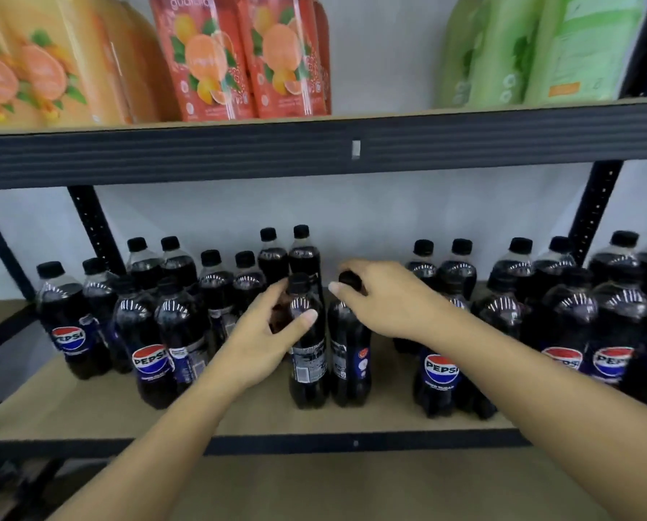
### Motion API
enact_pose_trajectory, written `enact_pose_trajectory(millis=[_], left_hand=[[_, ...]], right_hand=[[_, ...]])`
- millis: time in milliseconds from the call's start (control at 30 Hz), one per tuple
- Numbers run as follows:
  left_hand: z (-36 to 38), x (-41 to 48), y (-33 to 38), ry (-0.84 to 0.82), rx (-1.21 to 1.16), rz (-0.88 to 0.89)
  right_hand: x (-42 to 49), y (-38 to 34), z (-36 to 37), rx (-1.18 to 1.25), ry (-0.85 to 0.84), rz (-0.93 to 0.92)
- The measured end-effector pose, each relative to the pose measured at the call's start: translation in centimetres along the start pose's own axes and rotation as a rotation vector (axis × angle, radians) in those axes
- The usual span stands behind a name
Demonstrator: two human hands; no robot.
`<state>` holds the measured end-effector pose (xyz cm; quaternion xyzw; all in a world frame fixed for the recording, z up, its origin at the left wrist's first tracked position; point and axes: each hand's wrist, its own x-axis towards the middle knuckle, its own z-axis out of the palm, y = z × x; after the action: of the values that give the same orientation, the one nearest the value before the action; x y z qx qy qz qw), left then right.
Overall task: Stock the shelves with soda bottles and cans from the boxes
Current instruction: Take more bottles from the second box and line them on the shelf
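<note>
Much of the stocking looked done. On the left of the lower shelf (239,419), a cluster of cola bottles (153,332) stood several rows deep. In the gap at the middle, the left hand (273,332) was wrapped round the shoulder of one bottle (309,355), thumb across its front. Just beside it, the right hand (386,298) gripped a second bottle (350,355) by the cap from above. Both bottles stood on the shelf board near its front edge, touching or nearly so. To the right was another packed group of bottles (562,314). Bare board showed at the front and around the middle pair, so there seemed to be room for more. No boxes were in view, so how much stock was left could not be told.

Both held bottles stood upright, long axis vertical, caps up. Their labels were turned so the small print faced forward, unlike neighbours showing the logo.
</note>
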<state>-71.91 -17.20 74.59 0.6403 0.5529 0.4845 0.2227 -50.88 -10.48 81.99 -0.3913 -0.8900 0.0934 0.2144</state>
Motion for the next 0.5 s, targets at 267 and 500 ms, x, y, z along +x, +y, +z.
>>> enact_pose_trajectory(millis=[267, 500], left_hand=[[3.4, -2.5, -5.5, 0.027, -0.190, -0.227], [3.2, -2.9, -8.1, -0.150, -0.438, -0.275]], right_hand=[[-4.9, 1.6, 8.8, 0.809, 0.117, 0.231], [-7.1, 2.9, 14.0, 0.899, 0.156, 0.334]])
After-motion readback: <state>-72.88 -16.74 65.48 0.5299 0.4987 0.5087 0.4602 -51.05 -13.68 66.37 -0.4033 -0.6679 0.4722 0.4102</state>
